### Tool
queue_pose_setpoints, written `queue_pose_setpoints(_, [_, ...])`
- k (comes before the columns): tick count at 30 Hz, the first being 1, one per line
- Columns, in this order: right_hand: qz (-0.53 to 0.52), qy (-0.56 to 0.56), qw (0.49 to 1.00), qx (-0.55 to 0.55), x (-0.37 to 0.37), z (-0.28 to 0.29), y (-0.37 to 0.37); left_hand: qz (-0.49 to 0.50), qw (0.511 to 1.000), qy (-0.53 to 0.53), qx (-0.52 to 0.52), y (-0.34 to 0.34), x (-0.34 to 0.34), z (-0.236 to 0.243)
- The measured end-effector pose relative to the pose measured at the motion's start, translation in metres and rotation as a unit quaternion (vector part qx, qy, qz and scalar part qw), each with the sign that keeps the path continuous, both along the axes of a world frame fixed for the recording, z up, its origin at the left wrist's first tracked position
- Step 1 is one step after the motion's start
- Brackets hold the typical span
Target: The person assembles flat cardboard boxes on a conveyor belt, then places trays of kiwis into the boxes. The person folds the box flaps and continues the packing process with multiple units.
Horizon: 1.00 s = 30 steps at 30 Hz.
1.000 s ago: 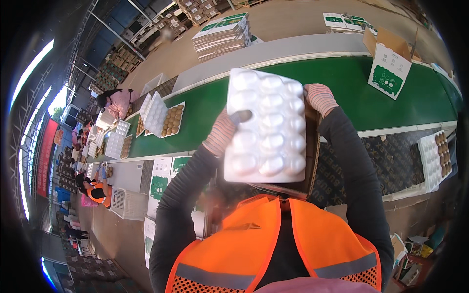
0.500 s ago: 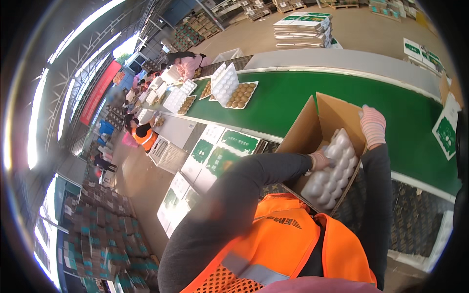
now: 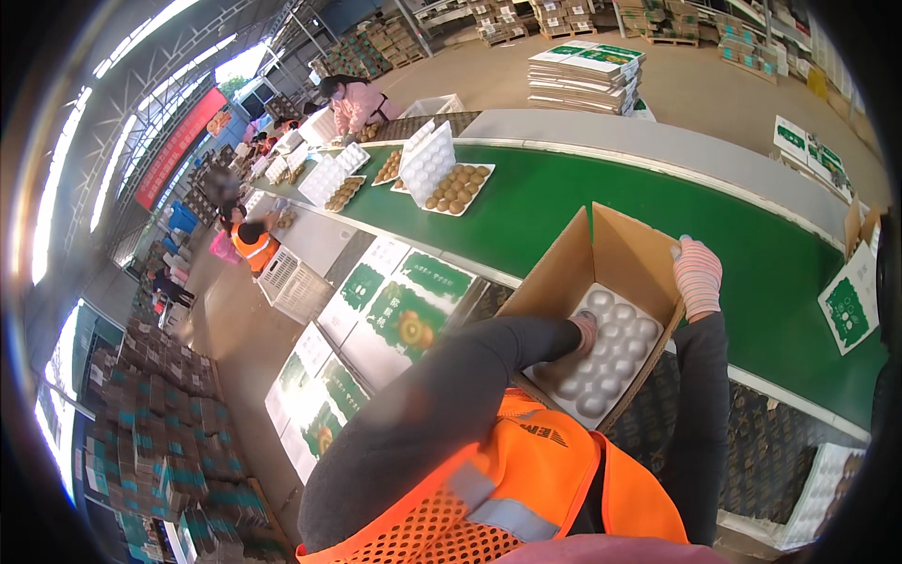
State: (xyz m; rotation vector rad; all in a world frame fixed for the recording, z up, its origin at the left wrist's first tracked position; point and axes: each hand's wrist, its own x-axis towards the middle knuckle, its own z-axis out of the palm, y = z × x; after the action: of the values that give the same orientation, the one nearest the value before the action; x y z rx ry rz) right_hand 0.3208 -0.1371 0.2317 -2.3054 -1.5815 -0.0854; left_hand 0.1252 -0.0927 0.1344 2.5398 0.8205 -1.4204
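Note:
An open cardboard box (image 3: 639, 246) stands tilted in front of me at the edge of the green conveyor belt. Inside lies a white moulded fruit tray (image 3: 615, 343), rounded bumps facing up. My left hand (image 3: 585, 331) reaches into the box and is closed at the tray's left edge; its fingertips are partly hidden. My right hand (image 3: 698, 276), in a pink striped glove, grips the box's upper right rim.
The green belt (image 3: 526, 193) carries trays of kiwifruit (image 3: 458, 189) farther left. Printed white-and-green cartons (image 3: 404, 310) lie left of the box. Flattened cartons (image 3: 583, 75) are stacked beyond the belt. A co-worker in an orange vest (image 3: 254, 246) stands near a white crate (image 3: 293, 285).
The tray was tilted in the box and now lies flatter and deeper. My left hand has moved down with it. My right hand stays on the rim, and the view has shifted slightly.

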Motion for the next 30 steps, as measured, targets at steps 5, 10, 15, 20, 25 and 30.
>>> queue_pose_setpoints(5, [0.013, -0.013, 1.0, 0.006, 0.002, -0.007, 0.008, -0.027, 0.996, -0.085, 0.025, 0.01, 0.001, 0.075])
queue_pose_setpoints(10, [-0.003, -0.024, 1.0, -0.002, 0.003, 0.0, -0.002, -0.112, 0.842, -0.436, 0.299, 0.008, -0.053, 0.142])
queue_pose_setpoints(15, [0.091, -0.138, 0.983, 0.079, -0.03, 0.038, -0.015, 0.209, 0.882, -0.414, 0.08, 0.023, -0.123, 0.156])
queue_pose_setpoints(20, [0.278, -0.12, 0.948, -0.099, -0.116, 0.066, -0.011, 0.184, 0.832, -0.522, 0.03, 0.051, -0.137, 0.084])
queue_pose_setpoints(25, [0.194, -0.138, 0.847, -0.476, -0.113, 0.021, 0.007, 0.23, 0.793, -0.557, -0.087, 0.012, -0.11, 0.122])
queue_pose_setpoints(30, [0.332, -0.031, 0.849, -0.41, -0.076, -0.089, -0.014, 0.218, 0.768, -0.579, -0.165, 0.003, -0.071, 0.068])
